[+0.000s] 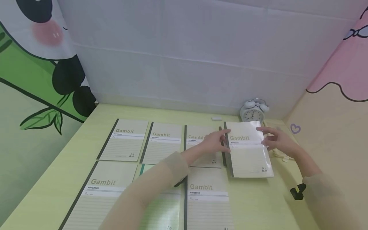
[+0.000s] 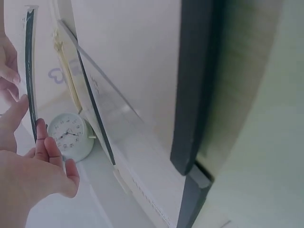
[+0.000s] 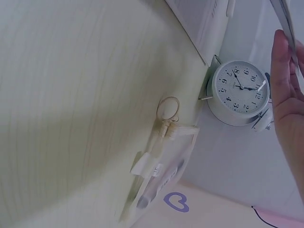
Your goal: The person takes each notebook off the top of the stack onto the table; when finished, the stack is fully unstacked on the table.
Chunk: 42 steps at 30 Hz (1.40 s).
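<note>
Both hands hold one grey-covered Gambit notebook [image 1: 248, 156], raised above the table at the right. My left hand [image 1: 214, 142] pinches its dark spine; the left wrist view shows the fingers [image 2: 42, 137] along that spine. My right hand [image 1: 280, 140] pinches the opposite edge, and part of this hand [image 3: 287, 95] appears at the right wrist view's edge. Beneath the raised notebook, another dark-spined notebook [image 1: 225, 159] lies mostly hidden. Further Gambit notebooks lie in two rows, including a top-left one [image 1: 123, 140] and a front-right one [image 1: 207, 204]. My left forearm partly covers a green-spined notebook [image 1: 164, 210].
A white alarm clock [image 1: 252, 111] stands at the back right, near a small white block [image 1: 216, 118]. A clear pouch with a ring [image 3: 166, 166] lies beside the right wall. Near my right sleeve is a small black object [image 1: 297, 192]. A wall [image 1: 187, 64] borders the table's back.
</note>
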{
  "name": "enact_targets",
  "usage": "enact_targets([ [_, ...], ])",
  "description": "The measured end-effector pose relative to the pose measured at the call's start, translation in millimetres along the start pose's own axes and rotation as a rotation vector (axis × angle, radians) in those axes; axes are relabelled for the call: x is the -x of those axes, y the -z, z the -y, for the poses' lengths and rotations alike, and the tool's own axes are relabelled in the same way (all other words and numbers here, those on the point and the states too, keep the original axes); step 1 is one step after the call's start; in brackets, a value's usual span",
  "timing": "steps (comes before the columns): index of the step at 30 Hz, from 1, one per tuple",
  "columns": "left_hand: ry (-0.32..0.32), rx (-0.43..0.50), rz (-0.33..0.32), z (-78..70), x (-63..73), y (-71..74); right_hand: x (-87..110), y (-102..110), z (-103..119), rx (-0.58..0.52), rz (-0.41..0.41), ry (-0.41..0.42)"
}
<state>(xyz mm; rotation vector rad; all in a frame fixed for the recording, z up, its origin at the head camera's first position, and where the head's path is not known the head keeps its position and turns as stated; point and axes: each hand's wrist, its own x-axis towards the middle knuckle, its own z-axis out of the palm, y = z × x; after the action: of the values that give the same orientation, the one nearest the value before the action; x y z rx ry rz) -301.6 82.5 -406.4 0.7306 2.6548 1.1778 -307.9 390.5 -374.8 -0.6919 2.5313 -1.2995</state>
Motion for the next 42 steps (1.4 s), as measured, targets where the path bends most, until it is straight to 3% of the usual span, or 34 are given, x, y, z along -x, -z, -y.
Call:
enact_targets([
  [5, -0.027, -0.043, -0.008, -5.5, 9.0, -2.0, 5.0, -0.2, 0.0, 0.004, 0.014, 0.013],
  [9, -0.049, -0.064, 0.003, -9.5, 16.2, -3.6, 9.4, -0.4, 3.0, 0.097, 0.023, 0.035],
  [13, -0.081, -0.1, 0.033, -12.4, 23.2, -7.6, 15.8, -0.1, 6.8, 0.217, 0.043, 0.1],
  [16, -0.108, -0.156, 0.047, -13.4, 29.6, -12.9, 20.1, -2.6, 7.3, 0.246, 0.072, 0.169],
  [23, -0.103, -0.221, 0.079, -14.9, 47.4, -29.8, 32.0, -13.9, -0.6, 0.13, 0.203, 0.253],
  [28, -0.103, -0.217, 0.139, -14.8, 61.1, -37.5, 43.6, -20.8, -3.6, 0.139, 0.231, 0.268],
  [34, -0.13, -0.273, 0.194, -13.0, 71.0, -37.1, 56.4, -25.7, -6.3, 0.171, 0.237, 0.228],
  [42, -0.175, -0.38, 0.265, -7.6, 82.7, -28.8, 68.2, -32.7, -18.9, 0.014, 0.337, 0.2],
])
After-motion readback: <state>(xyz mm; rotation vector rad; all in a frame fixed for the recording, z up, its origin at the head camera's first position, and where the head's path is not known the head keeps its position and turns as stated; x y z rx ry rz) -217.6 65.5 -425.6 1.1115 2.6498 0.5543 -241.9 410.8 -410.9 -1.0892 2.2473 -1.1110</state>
